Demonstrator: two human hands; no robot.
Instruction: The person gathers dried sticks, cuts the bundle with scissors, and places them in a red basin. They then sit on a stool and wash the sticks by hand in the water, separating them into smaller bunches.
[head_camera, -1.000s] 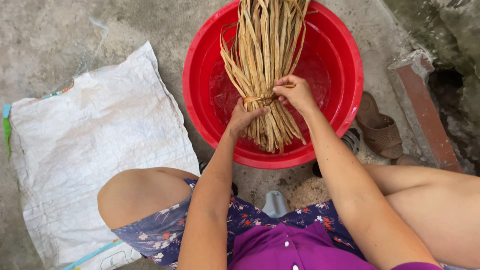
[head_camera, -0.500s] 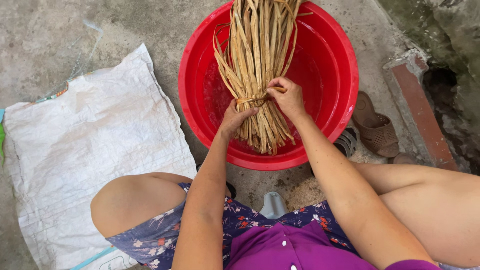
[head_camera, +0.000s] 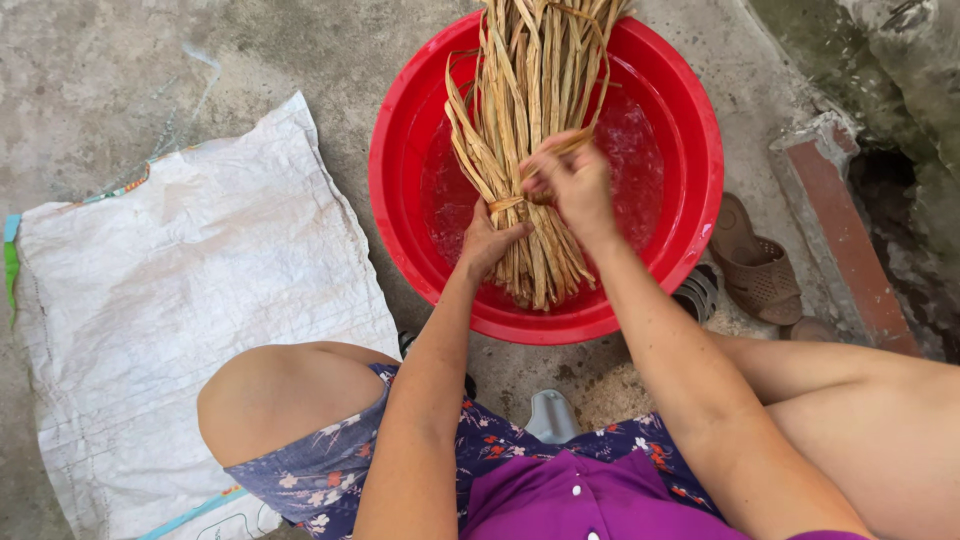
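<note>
Nearest, at the bottom edge: a purple shirt (head_camera: 560, 500) with white buttons, flowered blue shorts (head_camera: 330, 470), and bare knees spread to left and right. Between the knees, a small grey stool (head_camera: 550, 415) on the concrete floor (head_camera: 120, 60). Left of the knee, a white woven sack (head_camera: 180, 300) lying flat on the floor, its coloured hem showing at the left edge.

Farther out, the left hand (head_camera: 490, 243) closed around the tied waist of a bundle of dry tan strips (head_camera: 530, 130), grip tight on it just above the splayed lower ends. Just right of it, the right hand (head_camera: 570, 180), grip pinched shut on a loose strip at the binding, touching the bundle.

Bundle standing tilted in a red plastic basin (head_camera: 690, 130) with water in the bottom, lower ends resting near the near rim, upper ends running past the far edge of view.

Right of the basin, a brown sandal (head_camera: 755, 265) on the floor, and beyond it a worn reddish brick curb (head_camera: 850, 250).
</note>
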